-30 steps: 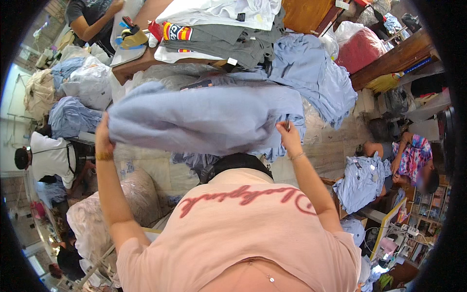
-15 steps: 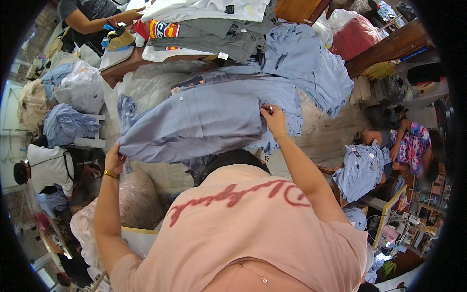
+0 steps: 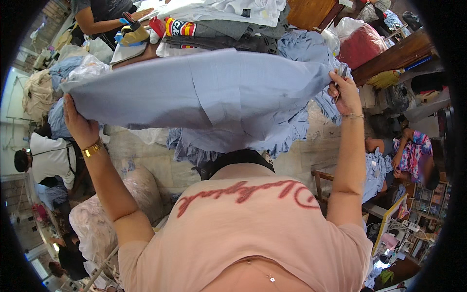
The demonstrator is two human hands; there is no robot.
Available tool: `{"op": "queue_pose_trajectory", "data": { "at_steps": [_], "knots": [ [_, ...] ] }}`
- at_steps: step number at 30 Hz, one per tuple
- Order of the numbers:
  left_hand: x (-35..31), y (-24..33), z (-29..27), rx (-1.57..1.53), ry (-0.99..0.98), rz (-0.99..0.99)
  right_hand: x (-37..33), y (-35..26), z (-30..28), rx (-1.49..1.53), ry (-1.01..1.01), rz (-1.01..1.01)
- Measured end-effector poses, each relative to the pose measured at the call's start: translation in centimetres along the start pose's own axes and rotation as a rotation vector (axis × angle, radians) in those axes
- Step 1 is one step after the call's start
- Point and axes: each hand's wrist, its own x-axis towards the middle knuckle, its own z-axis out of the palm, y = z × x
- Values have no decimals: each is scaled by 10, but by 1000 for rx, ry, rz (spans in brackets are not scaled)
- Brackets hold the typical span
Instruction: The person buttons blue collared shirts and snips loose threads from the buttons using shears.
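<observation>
A light blue shirt (image 3: 219, 87) is stretched wide in the air between my hands, its lower part hanging in folds. My left hand (image 3: 81, 124) grips the shirt's left end, its fingers partly hidden by the cloth. At the other end, my right hand (image 3: 346, 95) pinches the fabric between thumb and fingers. Small metal scissors (image 3: 342, 72) also appear to sit in that right hand, blades pointing up and a loop near the fingers. More blue shirts (image 3: 304, 46) lie behind the stretched one, at the right of the table.
Folded grey and white garments (image 3: 219, 30) are stacked on the table ahead, where another person's arm (image 3: 104, 24) reaches in. Stuffed plastic bags (image 3: 114, 214) stand at my left. To the right, a seated person (image 3: 413, 151) has blue garments on the lap. A wooden beam (image 3: 389, 56) runs at far right.
Both hands have risen and spread apart, pulling the shirt up and taut across the view. The right hand moved right and up, the left hand left and up.
</observation>
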Motion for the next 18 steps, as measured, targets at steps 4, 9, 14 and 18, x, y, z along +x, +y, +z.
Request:
{"op": "queue_pose_trajectory", "data": {
  "at_steps": [4, 9, 14, 18],
  "knots": [
    [6, 34, 24, -392, -199, -227, -21, -48, -30, -48, 37, -123],
    [8, 62, 22, -493, -263, -194, -44, -111, -56, -6, 140, -208],
    [56, 69, 27, -255, -406, -126, -13, -127, -29, 0, 168, -164],
    [99, 18, 67, 270, -483, 320, 56, -87, -47, 203, 79, -150]
  ]
}}
